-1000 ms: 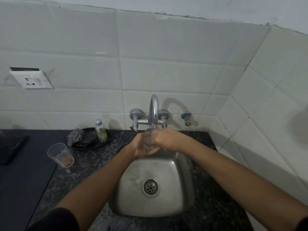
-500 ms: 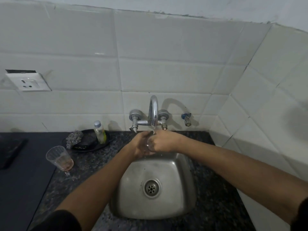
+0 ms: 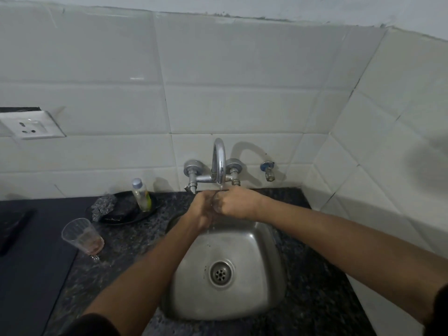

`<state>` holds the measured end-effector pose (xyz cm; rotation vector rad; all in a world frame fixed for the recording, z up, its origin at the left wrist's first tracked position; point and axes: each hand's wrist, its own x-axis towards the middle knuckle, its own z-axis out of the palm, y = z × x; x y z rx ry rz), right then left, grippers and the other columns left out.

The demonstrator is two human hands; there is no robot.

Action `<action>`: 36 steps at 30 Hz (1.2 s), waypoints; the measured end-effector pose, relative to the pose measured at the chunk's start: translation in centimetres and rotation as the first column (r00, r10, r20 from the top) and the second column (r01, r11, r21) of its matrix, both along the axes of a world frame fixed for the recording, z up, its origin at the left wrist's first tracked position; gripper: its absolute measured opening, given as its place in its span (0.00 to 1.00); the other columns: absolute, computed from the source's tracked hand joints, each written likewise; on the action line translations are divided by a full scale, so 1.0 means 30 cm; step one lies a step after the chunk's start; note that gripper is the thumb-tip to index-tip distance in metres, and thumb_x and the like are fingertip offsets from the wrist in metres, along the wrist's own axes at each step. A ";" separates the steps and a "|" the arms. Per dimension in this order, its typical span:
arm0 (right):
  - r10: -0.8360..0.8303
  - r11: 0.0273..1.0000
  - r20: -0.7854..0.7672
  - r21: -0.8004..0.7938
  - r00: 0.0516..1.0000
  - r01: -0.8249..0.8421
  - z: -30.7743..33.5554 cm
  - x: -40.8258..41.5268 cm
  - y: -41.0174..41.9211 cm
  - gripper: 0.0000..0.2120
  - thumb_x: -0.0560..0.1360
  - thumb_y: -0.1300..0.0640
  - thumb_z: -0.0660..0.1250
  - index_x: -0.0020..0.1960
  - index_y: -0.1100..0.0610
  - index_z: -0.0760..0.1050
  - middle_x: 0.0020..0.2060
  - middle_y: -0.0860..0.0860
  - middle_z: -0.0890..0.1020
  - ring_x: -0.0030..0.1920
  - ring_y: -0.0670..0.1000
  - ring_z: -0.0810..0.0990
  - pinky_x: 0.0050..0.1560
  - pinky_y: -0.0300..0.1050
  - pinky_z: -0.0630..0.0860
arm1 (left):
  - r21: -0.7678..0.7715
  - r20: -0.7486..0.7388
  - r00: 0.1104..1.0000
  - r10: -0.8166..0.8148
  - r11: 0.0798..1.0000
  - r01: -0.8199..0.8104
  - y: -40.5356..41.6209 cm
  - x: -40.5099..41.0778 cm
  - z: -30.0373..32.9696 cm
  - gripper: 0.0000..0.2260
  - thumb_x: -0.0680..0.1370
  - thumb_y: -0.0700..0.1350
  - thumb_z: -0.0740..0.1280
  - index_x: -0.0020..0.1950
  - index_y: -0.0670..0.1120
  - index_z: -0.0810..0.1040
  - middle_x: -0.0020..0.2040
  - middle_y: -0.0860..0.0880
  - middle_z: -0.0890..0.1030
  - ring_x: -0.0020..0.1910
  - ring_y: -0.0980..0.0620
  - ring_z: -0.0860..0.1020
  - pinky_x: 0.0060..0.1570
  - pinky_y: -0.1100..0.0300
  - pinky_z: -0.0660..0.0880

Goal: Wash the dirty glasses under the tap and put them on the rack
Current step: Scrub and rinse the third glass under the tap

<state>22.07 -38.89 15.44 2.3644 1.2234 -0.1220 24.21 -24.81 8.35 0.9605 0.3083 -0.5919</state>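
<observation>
At frame centre my left hand and right hand wrap a clear glass under the tap; wet, it may slip into the sink.

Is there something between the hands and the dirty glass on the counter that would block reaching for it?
Nothing visible blocks it. The dirty glass stands alone on the counter, left of the sink; both hands are busy with another glass under the tap.
</observation>
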 end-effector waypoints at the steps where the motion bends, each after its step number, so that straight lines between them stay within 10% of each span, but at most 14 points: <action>1: -0.095 0.993 0.008 0.069 0.995 0.095 0.015 -0.019 0.016 0.08 0.79 0.64 0.66 0.55 0.59 0.82 0.52 0.55 0.82 0.51 0.56 0.83 0.45 0.52 0.81 | -0.048 0.009 0.998 0.067 0.997 -0.067 -0.009 -0.002 -0.006 0.10 0.76 0.38 0.61 0.42 0.39 0.82 0.37 0.45 0.77 0.30 0.50 0.76 0.29 0.58 0.73; 5: -0.233 0.959 -0.083 0.149 0.969 0.243 0.033 -0.039 0.043 0.08 0.80 0.59 0.67 0.57 0.60 0.80 0.54 0.55 0.81 0.52 0.56 0.82 0.46 0.49 0.76 | -0.110 -0.003 0.995 0.097 0.989 -0.097 -0.023 -0.029 -0.029 0.12 0.73 0.45 0.62 0.49 0.40 0.80 0.39 0.45 0.80 0.35 0.49 0.76 0.30 0.58 0.69; 10: 0.272 0.941 0.110 -0.240 0.956 -0.240 0.069 -0.010 0.009 0.08 0.79 0.62 0.67 0.54 0.55 0.84 0.45 0.48 0.84 0.51 0.50 0.82 0.61 0.51 0.78 | 0.099 -0.003 0.991 -0.133 0.986 0.132 0.003 -0.001 -0.012 0.14 0.82 0.48 0.60 0.45 0.44 0.82 0.32 0.49 0.79 0.29 0.51 0.76 0.31 0.58 0.73; 14: -0.245 0.925 -0.089 0.276 0.965 0.261 0.036 -0.035 0.056 0.09 0.77 0.54 0.73 0.51 0.60 0.82 0.50 0.55 0.84 0.50 0.55 0.83 0.49 0.47 0.76 | -0.068 -0.065 0.991 0.113 0.991 -0.118 -0.015 0.008 -0.044 0.07 0.67 0.41 0.69 0.42 0.41 0.78 0.37 0.47 0.75 0.31 0.50 0.74 0.27 0.59 0.71; 16: -0.350 0.901 -0.156 0.215 0.923 0.378 0.049 -0.037 0.077 0.12 0.79 0.50 0.71 0.52 0.59 0.82 0.51 0.54 0.84 0.50 0.53 0.82 0.47 0.46 0.71 | -0.090 -0.091 0.985 0.144 0.984 -0.153 -0.019 -0.006 -0.072 0.14 0.64 0.43 0.73 0.47 0.41 0.78 0.42 0.46 0.75 0.37 0.49 0.74 0.30 0.58 0.70; 22: 0.233 0.972 0.053 -0.039 0.971 -0.231 0.027 -0.004 0.036 0.02 0.71 0.63 0.76 0.43 0.60 0.84 0.39 0.52 0.84 0.41 0.54 0.84 0.39 0.48 0.81 | 0.088 -0.077 0.996 -0.054 0.994 0.061 0.015 0.019 -0.065 0.13 0.81 0.47 0.64 0.42 0.44 0.83 0.32 0.50 0.77 0.29 0.52 0.74 0.25 0.60 0.71; 24: -0.046 0.993 0.028 0.110 0.999 0.043 0.005 -0.018 0.042 0.04 0.77 0.60 0.71 0.50 0.59 0.84 0.47 0.54 0.85 0.48 0.54 0.84 0.44 0.47 0.78 | 0.060 -0.104 0.993 0.055 0.997 -0.049 0.003 0.021 -0.048 0.16 0.82 0.43 0.58 0.38 0.42 0.79 0.27 0.51 0.75 0.22 0.54 0.72 0.20 0.63 0.67; 28: -0.438 0.740 -0.270 0.433 0.857 0.515 -0.004 -0.031 0.069 0.10 0.77 0.50 0.73 0.51 0.56 0.83 0.51 0.53 0.83 0.53 0.53 0.82 0.47 0.45 0.72 | -0.046 -0.077 0.983 0.169 0.984 -0.173 -0.021 0.007 -0.064 0.20 0.81 0.41 0.54 0.37 0.40 0.81 0.32 0.44 0.80 0.30 0.49 0.81 0.32 0.59 0.78; 33: 0.043 0.995 0.046 0.089 0.998 -0.047 -0.004 -0.019 0.026 0.02 0.70 0.62 0.76 0.42 0.57 0.86 0.39 0.50 0.85 0.43 0.52 0.84 0.46 0.47 0.81 | 0.110 -0.065 0.995 -0.076 0.990 0.083 0.024 0.019 -0.026 0.14 0.79 0.47 0.65 0.39 0.42 0.85 0.34 0.46 0.80 0.30 0.49 0.78 0.30 0.57 0.75; 36: -0.088 0.964 0.013 0.252 0.996 0.082 -0.019 -0.031 0.047 0.05 0.76 0.59 0.73 0.51 0.59 0.84 0.48 0.53 0.84 0.50 0.54 0.83 0.50 0.47 0.77 | -0.015 -0.088 0.995 0.041 0.999 -0.043 0.013 0.012 -0.014 0.18 0.80 0.42 0.58 0.34 0.42 0.80 0.28 0.49 0.76 0.24 0.53 0.75 0.21 0.62 0.72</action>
